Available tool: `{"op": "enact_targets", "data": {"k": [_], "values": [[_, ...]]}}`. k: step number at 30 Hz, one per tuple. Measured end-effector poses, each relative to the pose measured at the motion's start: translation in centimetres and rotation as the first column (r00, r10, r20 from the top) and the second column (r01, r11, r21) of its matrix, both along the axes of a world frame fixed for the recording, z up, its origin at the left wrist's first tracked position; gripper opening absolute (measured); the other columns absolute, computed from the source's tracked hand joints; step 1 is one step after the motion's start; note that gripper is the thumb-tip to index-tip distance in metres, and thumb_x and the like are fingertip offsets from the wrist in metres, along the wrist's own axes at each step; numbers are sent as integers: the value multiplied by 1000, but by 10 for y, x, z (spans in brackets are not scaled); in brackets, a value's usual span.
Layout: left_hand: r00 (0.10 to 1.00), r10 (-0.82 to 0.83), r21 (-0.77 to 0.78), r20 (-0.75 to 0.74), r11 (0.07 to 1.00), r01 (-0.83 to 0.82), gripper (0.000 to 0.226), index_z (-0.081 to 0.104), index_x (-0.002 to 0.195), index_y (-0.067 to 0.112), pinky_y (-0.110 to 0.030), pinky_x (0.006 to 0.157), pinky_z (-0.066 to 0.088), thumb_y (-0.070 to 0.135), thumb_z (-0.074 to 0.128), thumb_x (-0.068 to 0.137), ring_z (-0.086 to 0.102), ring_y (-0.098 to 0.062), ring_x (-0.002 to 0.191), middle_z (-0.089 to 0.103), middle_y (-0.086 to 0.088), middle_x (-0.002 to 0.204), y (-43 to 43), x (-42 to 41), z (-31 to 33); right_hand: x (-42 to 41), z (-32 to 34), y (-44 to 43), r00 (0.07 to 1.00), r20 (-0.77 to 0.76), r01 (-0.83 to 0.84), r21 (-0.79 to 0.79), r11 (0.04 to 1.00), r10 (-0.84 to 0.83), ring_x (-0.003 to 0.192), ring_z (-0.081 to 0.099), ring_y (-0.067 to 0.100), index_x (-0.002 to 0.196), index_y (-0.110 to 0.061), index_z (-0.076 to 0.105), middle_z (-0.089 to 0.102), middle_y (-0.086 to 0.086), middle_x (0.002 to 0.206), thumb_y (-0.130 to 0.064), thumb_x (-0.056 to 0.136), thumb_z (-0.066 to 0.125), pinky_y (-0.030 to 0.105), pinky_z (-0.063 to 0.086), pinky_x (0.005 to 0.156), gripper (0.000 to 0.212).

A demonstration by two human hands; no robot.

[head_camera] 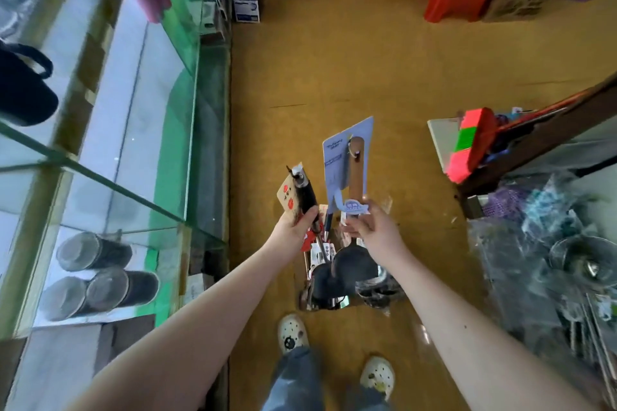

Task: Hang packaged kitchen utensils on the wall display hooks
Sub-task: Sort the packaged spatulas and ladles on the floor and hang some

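Holding two packs over the floor (367, 60): right hand (370, 231) pinches the wood-handled utensil (356, 173) on its blue card (336, 160), left hand (293, 227) curls round the black-handled utensil (307, 197). Prob light, head-heavy, cards floppy, so grip the stiff handles & lead w/ the top holes.
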State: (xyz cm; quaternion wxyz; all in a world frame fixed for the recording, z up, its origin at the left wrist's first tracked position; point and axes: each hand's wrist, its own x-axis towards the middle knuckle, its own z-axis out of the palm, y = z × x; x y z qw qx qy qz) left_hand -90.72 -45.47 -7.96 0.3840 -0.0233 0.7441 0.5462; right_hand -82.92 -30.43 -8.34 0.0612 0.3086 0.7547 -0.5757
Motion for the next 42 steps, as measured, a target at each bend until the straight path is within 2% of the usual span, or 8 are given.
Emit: {"op": "enact_targets", "data": {"k": [3,7,16,24,28,34,38,42], "values": [[994,-65,-20,-83,998,64,27,48,121,22,-13,69,46,24,55,95,57,-2,89,60,10,100,0,-9,-8,-3,-13,2,999,1,44,-20,999,-44,79,68,1,120,-11,53,68,3,101,-4,95,50,15,53,77,26],[992,7,-33,-127,999,-12,37,53,123,16,-32,84,54,22,66,89,63,-18,100,65,2,104,1,-13,-31,-7,-40,6,996,-4,94,35,995,-94,66,66,-2,104,-4,61,68,7,93,-3,97,47,8,50,65,16],[958,260,-33,-118,963,-266,31,62,116,8,-36,87,55,25,63,91,67,-14,92,70,3,99,7,-12,-134,-7,-140,15,996,16,89,149,985,-92,75,55,4,93,-14,65,61,-12,81,-8,94,53,10,35,60,13],[960,202,-108,-195,968,-226,15,60,102,19,-16,66,47,30,51,97,60,-1,78,63,14,85,22,-10,-285,-6,-288,23,983,13,183,68,981,-184,73,56,6,97,-8,64,66,-5,83,-10,95,53,27,45,76,12],[955,173,-158,-240,964,-215,21,60,103,18,-29,70,53,35,49,97,63,-17,80,65,5,86,31,-14,-361,-14,-366,29,982,23,184,57,981,-186,63,56,1,86,-15,63,69,0,80,-9,95,54,25,45,70,14],[957,129,-161,-259,972,-174,18,57,88,24,-48,77,56,38,50,97,65,-33,76,69,-9,85,46,-41,-453,-39,-447,35,983,6,182,88,979,-183,83,59,17,95,-9,65,60,-10,76,-11,96,53,18,42,68,13],[965,118,-173,-234,972,-161,25,59,89,19,-46,75,55,41,50,96,56,-24,66,58,-2,67,52,-57,-487,-50,-480,38,981,-8,191,137,972,-192,98,62,29,108,-3,67,56,-10,78,-14,96,54,32,46,79,21],[969,108,-187,-224,971,-152,29,52,77,20,-33,61,48,42,49,96,56,-23,67,49,4,59,66,-70,-497,-52,-500,43,975,15,217,150,965,-221,86,62,31,105,-3,67,54,-18,68,-16,96,54,38,50,77,21]]}}
